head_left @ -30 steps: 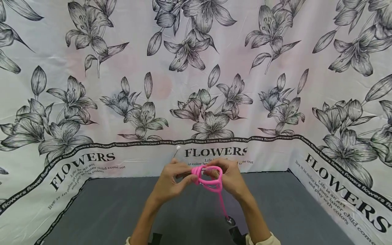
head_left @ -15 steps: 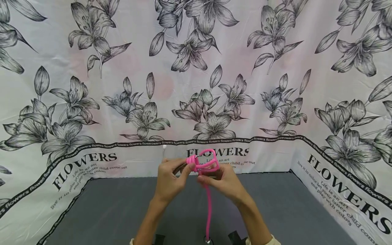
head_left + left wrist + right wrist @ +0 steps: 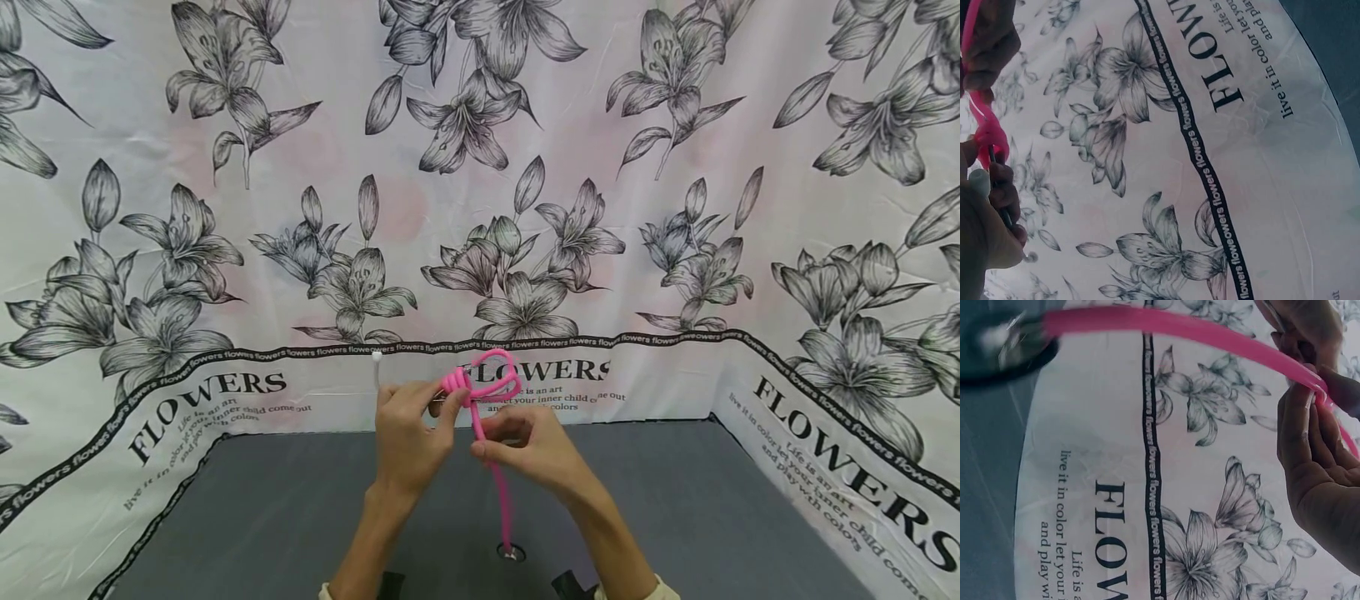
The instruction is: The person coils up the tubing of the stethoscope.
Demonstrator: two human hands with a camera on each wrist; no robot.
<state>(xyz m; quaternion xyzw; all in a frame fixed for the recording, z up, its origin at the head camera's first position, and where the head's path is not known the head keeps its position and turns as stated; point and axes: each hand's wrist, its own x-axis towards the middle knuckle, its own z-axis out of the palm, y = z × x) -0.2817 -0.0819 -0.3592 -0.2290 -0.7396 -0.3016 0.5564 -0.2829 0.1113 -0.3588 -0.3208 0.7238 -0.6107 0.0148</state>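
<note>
A pink-tubed stethoscope (image 3: 495, 387) is held up between both hands, its tubing coiled and looped near the left fingertips. My left hand (image 3: 408, 437) pinches the coils together with the metal ear tubes (image 3: 1004, 212); a white ear tip (image 3: 377, 357) sticks up above that hand. Just right of it, my right hand (image 3: 536, 446) pinches the hanging length of pink tubing (image 3: 1210, 334) between thumb and fingers. From the tubing's lower end dangles the round, dark-rimmed chest piece (image 3: 511, 552), blurred in the right wrist view. Fingers hide part of the coils.
Below the hands spreads a dark grey tabletop (image 3: 277, 517). A white cloth (image 3: 397, 208) printed with flowers and lettering stands behind it and along both sides. Black straps (image 3: 573, 585) show near the wrists.
The right hand has moved from the loop down onto the hanging tubing. The loop now stands higher, the coils and left hand have shifted slightly left, and the chest piece has swung left.
</note>
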